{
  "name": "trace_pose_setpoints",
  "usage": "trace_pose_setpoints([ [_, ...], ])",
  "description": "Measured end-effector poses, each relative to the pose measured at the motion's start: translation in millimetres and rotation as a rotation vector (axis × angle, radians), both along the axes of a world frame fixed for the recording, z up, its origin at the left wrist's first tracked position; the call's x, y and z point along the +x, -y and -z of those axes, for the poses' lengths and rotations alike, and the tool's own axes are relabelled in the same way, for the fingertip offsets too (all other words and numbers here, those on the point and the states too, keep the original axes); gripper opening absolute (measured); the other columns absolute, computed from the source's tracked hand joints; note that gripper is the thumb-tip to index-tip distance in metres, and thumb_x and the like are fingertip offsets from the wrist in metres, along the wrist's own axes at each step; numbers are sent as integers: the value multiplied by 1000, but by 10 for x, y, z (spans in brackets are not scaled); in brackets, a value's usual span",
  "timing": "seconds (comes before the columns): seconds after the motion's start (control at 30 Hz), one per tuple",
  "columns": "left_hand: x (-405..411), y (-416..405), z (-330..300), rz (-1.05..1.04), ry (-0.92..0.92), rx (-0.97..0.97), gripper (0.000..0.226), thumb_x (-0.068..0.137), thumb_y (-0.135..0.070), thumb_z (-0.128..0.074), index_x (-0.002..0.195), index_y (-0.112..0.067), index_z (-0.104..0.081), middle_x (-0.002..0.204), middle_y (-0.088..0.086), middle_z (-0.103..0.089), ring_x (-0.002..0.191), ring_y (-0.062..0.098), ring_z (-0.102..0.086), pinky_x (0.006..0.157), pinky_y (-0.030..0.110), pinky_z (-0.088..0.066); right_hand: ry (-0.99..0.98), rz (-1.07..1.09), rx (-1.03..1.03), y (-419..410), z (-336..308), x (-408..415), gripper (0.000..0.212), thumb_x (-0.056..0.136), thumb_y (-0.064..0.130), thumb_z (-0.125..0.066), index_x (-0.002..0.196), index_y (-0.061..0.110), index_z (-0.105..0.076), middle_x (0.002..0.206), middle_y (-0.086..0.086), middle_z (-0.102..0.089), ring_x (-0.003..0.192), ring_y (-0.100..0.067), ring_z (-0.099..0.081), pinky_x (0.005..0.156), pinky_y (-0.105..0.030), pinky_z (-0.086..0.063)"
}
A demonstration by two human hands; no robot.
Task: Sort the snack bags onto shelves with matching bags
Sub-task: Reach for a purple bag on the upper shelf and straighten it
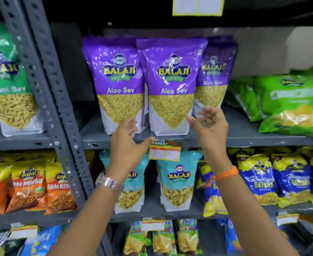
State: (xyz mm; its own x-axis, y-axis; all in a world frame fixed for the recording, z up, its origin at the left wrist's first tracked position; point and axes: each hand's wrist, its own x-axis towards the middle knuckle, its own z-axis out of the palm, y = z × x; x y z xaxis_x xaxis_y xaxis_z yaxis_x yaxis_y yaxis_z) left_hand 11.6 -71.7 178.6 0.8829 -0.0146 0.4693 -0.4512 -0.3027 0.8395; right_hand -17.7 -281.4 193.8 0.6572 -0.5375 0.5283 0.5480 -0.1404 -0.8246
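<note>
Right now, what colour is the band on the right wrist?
Orange: the wristband shows clearly in the head view, below the empty right hand.

Glossy, crinkled plastic film is seen on the purple Aloo Sev bags (170, 85) just above the hands. The shelf (244, 139) beneath them is matt grey painted metal (upright perforated). A shiny metal watch (109, 182) is worn.
</note>
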Motion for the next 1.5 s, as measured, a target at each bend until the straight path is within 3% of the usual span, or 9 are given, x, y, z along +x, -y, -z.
trace_pose_setpoints([
  [0.17, 239, 376, -272, -53, 81, 258, 87, 63, -37, -88, 135, -8, -49, 133, 8, -59, 124, 28, -57, 106, 40, -47, -174, -141, -69, 364, -369, 484, 72, 76, 15, -85, 134, 7, -44, 132, -10, -54, 119, -19, -57, 102, -34, -51],
  [0.3, 324, 569, -287, -87, 55, 320, 92, 61, -45, -86, 135, -7, -48, 130, 13, -60, 123, 31, -57, 101, 38, -48, -207, -340, -161, 457, -484, 645, 33, 78, 4, -80, 99, 20, -59, 100, 6, -68, 91, -2, -65, 79, -15, -56],
  [0.43, 333, 724, -267, -93, 60, 301, 92, 65, -35, -89, 139, -4, -45, 137, 16, -55, 130, 30, -52, 107, 34, -42, -210, -474, -181, 544, -505, 840, 54, 73, 6, -85, 122, 5, -61, 114, -9, -74, 104, -18, -70, 91, -31, -58],
  [0.57, 371, 808, -290, -148, 40, 231, 96, 55, -28, -97, 133, -4, -46, 133, 16, -58, 126, 30, -56, 102, 34, -43, -206, -541, -188, 592, -541, 873, 45, 77, -3, -79, 117, 10, -65, 101, 2, -76, 92, -5, -73, 81, -21, -59],
  [0.7, 339, 940, -329, -165, 71, 245, 110, 55, -35, -97, 143, -5, -38, 141, 16, -56, 130, 32, -55, 103, 35, -44, -194, -560, -168, 736, -554, 874, 39, 75, -2, -81, 107, 15, -68, 97, 2, -78, 95, -15, -73, 90, -32, -60],
  [0.83, 304, 1204, -383, -183, 60, 295, 97, 56, -44, -94, 129, -4, -45, 122, 21, -66, 111, 36, -65, 82, 38, -49, -192, -556, -133, 1028, -606, 763, 33, 77, -4, -79, 101, 16, -68, 88, 5, -79, 86, -10, -75, 78, -25, -61],
  [1.2, 271, 1951, -410, 13, -8, 229, 87, 56, -40, -96, 122, -5, -51, 125, 11, -67, 117, 30, -63, 89, 40, -54, -168, -478, -124, 1857, -594, 508, 45, 78, -8, -76, 120, 1, -63, 100, -7, -77, 89, -13, -75, 76, -24, -60],
  [1.33, 302, 1983, -361, 23, -11, 233, 86, 57, -39, -95, 121, -5, -50, 124, 11, -67, 113, 30, -64, 86, 40, -54, -188, -469, -128, 1907, -550, 511, 39, 79, -8, -75, 114, 8, -66, 100, -5, -76, 90, -13, -75, 78, -25, -61],
  [1.5, 415, 1928, -354, 69, -23, 252, 80, 60, -35, -95, 120, -7, -51, 117, 5, -67, 104, 24, -64, 82, 38, -55, -182, -470, -117, 1930, -516, 531, 49, 81, -7, -74, 126, 1, -60, 107, -8, -74, 94, -12, -74, 81, -26, -61],
])
